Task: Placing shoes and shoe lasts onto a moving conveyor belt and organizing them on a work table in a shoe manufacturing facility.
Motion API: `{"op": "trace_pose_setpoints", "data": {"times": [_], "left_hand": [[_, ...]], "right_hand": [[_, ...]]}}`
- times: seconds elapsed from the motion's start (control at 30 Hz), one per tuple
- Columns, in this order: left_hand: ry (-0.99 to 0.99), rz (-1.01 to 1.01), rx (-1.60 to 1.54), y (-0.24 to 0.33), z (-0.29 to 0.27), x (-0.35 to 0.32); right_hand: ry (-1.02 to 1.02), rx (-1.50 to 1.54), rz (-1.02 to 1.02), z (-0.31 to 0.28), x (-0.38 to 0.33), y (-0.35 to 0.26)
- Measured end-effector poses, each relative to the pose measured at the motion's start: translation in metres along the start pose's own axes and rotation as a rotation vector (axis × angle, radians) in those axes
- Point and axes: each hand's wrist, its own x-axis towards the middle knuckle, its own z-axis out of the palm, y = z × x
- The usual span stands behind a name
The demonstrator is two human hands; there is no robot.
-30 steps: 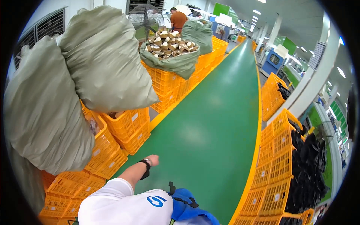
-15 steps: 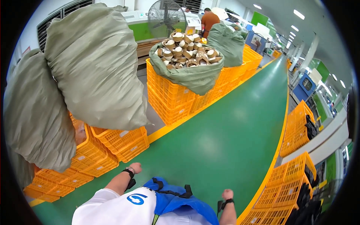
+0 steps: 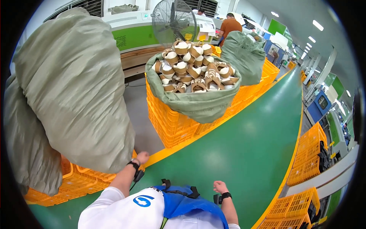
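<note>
My left hand (image 3: 142,157) is a loose fist with nothing in it, close to the lower edge of a big grey-green sack (image 3: 76,91) that rests on orange crates (image 3: 87,179). My right hand (image 3: 220,186) hangs in front of my body above the green floor (image 3: 244,152), fingers curled, empty. Both wrists carry black bands. Ahead, an open grey-green sack (image 3: 198,103) full of brown and white shoe parts (image 3: 192,70) sits on a stack of orange crates (image 3: 171,122).
A second closed sack (image 3: 26,152) lies at far left and another (image 3: 244,57) farther back. A large fan (image 3: 173,19) stands behind the open sack. A person in an orange shirt (image 3: 230,24) works at the back. Orange crates (image 3: 309,160) line the right side.
The view has swung left and closer to the sacks. My left hand has come nearer the big sack, and my right hand has come further into view.
</note>
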Motion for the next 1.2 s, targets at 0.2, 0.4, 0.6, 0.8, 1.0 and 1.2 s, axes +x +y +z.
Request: {"op": "trace_pose_setpoints", "data": {"times": [0.2, 0.4, 0.6, 0.8, 1.0, 1.2], "left_hand": [[0.272, 0.074, -0.118, 0.100, -0.123, 0.153], [0.632, -0.021, -0.098, 0.122, -0.242, 0.265], [0.720, -0.101, 0.074, 0.173, -0.326, 0.350], [0.687, -0.112, 0.263, 0.183, -0.366, 0.455], [0.491, -0.194, 0.231, 0.182, -0.362, 0.552], [0.286, -0.059, 0.031, 0.142, -0.384, 0.600]], "right_hand": [[0.130, 0.316, -0.031, -0.092, 0.108, -0.090], [0.236, 0.530, -0.238, -0.180, 0.198, -0.270], [0.237, 0.378, -0.344, -0.216, 0.249, -0.447], [0.142, 0.195, -0.277, -0.185, 0.302, -0.529], [0.223, 0.392, -0.263, -0.205, 0.360, -0.502], [0.284, 0.383, -0.056, -0.199, 0.358, -0.499]]}}
